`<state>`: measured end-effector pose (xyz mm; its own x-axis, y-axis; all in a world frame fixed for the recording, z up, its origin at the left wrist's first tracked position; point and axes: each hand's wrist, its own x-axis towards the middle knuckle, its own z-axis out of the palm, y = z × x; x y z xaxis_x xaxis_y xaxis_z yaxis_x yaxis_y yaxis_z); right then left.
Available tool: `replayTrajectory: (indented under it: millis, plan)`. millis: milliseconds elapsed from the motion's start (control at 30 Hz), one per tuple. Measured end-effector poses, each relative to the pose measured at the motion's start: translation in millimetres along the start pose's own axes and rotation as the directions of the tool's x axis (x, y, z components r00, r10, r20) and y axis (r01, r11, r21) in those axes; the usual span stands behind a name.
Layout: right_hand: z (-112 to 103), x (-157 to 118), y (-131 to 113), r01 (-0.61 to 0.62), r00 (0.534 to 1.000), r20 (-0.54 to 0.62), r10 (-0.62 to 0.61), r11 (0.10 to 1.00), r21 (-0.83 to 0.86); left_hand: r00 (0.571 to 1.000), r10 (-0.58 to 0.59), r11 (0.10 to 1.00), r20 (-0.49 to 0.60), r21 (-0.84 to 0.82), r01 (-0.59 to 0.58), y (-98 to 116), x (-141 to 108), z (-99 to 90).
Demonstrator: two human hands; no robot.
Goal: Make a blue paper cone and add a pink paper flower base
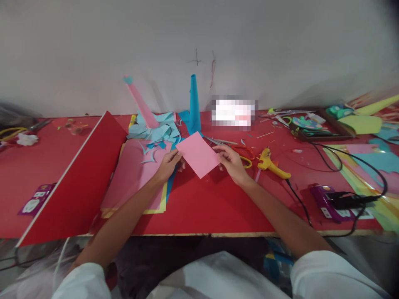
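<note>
A square sheet of pink paper [199, 156] is held up above the red table, turned so that one corner points toward me. My left hand [170, 165] pinches its left corner between thumb and fingers. At the opposite corner my right hand [232, 162] grips the sheet the same way. Just beyond the right hand lie scissors with yellow and red handles [247, 162], partly hidden by it. A yellow glue gun [272, 163] rests to the right of that hand. Sheets of pink paper [127, 174] lie under and beside my left forearm.
A red divider board [84, 182] stands at the left. Behind my hands rise a blue paper cone [195, 104] and a pink paper cone [143, 104] among light blue scraps [137, 132]. A purple power strip [332, 203] with black cables sits right, below a dark tray [324, 133].
</note>
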<state>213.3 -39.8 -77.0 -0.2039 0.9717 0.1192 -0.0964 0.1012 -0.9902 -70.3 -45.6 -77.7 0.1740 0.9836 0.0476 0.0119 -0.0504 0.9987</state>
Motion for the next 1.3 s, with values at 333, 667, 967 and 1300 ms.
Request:
replayTrajectory:
  millis: [333,667,967,1300]
  plan:
    - [3,-1,2,-0.275,0.961,0.092,0.260,0.899,0.341,0.901,0.389,0.882,-0.190,0.358,-0.305,-7,0,2.6]
    - [7,-5,1,-0.150,0.984,0.118,0.131,0.974,0.170,0.969,0.228,0.930,-0.093,0.316,-0.188,11,5,-10.8]
    - [6,-8,-4,-0.060,0.981,0.169,0.092,0.981,-0.186,0.993,0.107,0.990,-0.047,0.101,-0.102,2,1,-4.4]
    - [6,-8,0,0.005,0.998,0.061,0.001,0.994,-0.112,0.989,0.033,0.997,0.144,0.060,-0.042,-6,-4,15.7]
